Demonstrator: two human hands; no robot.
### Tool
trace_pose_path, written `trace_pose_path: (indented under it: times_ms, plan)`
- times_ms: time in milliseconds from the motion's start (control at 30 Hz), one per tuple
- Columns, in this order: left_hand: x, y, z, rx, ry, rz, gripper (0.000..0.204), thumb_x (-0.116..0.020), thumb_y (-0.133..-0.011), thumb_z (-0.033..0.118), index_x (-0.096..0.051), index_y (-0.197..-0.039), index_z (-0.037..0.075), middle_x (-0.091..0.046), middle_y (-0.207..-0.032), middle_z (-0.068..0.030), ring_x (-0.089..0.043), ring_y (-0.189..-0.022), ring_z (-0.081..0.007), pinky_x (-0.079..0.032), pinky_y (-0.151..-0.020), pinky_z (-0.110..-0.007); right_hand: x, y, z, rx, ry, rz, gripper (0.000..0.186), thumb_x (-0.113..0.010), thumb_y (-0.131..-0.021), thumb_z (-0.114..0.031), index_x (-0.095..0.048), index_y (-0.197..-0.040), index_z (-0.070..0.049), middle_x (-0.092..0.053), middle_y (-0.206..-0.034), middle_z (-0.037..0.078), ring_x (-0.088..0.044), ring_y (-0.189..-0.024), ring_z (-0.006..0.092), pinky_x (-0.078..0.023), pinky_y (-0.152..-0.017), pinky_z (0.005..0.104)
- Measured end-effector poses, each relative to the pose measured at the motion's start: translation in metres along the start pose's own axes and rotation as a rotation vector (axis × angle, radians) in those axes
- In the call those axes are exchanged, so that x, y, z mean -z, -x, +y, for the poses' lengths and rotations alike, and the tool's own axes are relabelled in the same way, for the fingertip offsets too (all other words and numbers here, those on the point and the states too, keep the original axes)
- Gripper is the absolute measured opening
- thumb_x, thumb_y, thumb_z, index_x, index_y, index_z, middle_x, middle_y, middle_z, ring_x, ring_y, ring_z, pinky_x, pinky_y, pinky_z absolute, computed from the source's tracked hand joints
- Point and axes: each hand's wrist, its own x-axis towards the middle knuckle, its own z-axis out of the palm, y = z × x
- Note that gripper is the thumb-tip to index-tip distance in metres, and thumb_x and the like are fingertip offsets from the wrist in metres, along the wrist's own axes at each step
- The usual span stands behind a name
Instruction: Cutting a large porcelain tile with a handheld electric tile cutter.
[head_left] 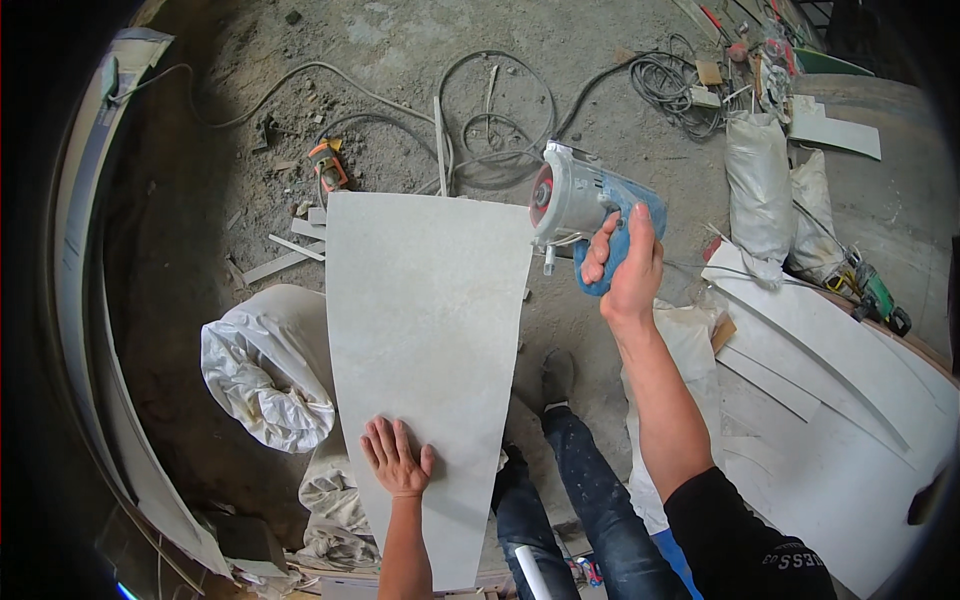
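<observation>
A long pale tile slab (430,310), wider at its far end, lies in front of me. My left hand (397,460) rests flat on its near part with the fingers spread. In my right hand (634,262) is a blue and grey handheld tile cutter (585,195), gripped by its handle. I hold the cutter beside the slab's far right corner. Its red round part faces the slab. I cannot tell whether the cutter touches the edge.
A rolled white sack (265,370) stands left of the slab. An orange and black device (327,165) and pale offcuts lie beyond it. Cables (490,130) loop across the dusty floor. At right are filled white sacks (757,185), a green power tool (878,298) and large white sheets (815,470).
</observation>
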Motion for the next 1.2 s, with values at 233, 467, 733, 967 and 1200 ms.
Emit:
trace_pose_path:
  times_ms: [233, 467, 733, 967, 1200]
  plan:
    - [0.0, -0.001, 0.0, -0.021, -0.005, -0.001, 0.08, -0.048, -0.112, 0.055, -0.038, -0.175, 0.007, -0.03, -0.184, -0.0238, -0.026, -0.171, -0.0458, -0.015, -0.14, -0.063, -0.001, -0.001, 0.001, -0.004, 0.007, -0.002, 0.051, -0.054, -0.117, -0.055, -0.058, -0.098, -0.007, -0.056, -0.068, 0.004, -0.05, -0.049, 0.0131, -0.042, -0.045, 0.0321]
    - [-0.001, 0.0, 0.001, -0.009, 0.004, 0.001, 0.08, -0.049, -0.113, 0.058, -0.04, -0.174, 0.008, -0.033, -0.183, -0.024, -0.029, -0.17, -0.046, -0.017, -0.14, -0.062, 0.0, -0.002, 0.004, 0.017, 0.023, -0.005, 0.052, -0.054, -0.117, -0.055, -0.058, -0.098, -0.007, -0.056, -0.068, 0.004, -0.05, -0.048, 0.013, -0.041, -0.044, 0.0311]
    - [-0.001, 0.0, 0.0, -0.008, 0.011, 0.009, 0.08, -0.049, -0.113, 0.057, -0.04, -0.175, 0.008, -0.033, -0.183, -0.0237, -0.029, -0.17, -0.0458, -0.017, -0.14, -0.062, 0.002, -0.001, 0.006, 0.003, 0.063, -0.025, 0.053, -0.055, -0.115, -0.06, -0.061, -0.102, -0.009, -0.054, -0.071, 0.003, -0.05, -0.052, 0.0143, -0.044, -0.049, 0.0331]
    - [0.0, -0.001, 0.0, -0.008, 0.019, 0.005, 0.079, -0.049, -0.113, 0.057, -0.041, -0.174, 0.008, -0.033, -0.183, -0.0235, -0.029, -0.17, -0.0456, -0.017, -0.14, -0.062, -0.001, 0.0, 0.007, 0.016, 0.019, -0.002, 0.051, -0.052, -0.118, -0.054, -0.057, -0.097, -0.007, -0.056, -0.068, 0.004, -0.05, -0.048, 0.0131, -0.042, -0.043, 0.0313]
    - [-0.001, -0.001, -0.002, -0.009, 0.002, 0.008, 0.078, -0.048, -0.113, 0.057, -0.042, -0.173, 0.007, -0.035, -0.182, -0.0234, -0.031, -0.169, -0.0451, -0.018, -0.14, -0.061, -0.002, 0.001, 0.01, 0.008, 0.004, 0.009, 0.05, -0.052, -0.118, -0.053, -0.058, -0.097, -0.008, -0.056, -0.068, 0.004, -0.05, -0.048, 0.0131, -0.042, -0.044, 0.0315]
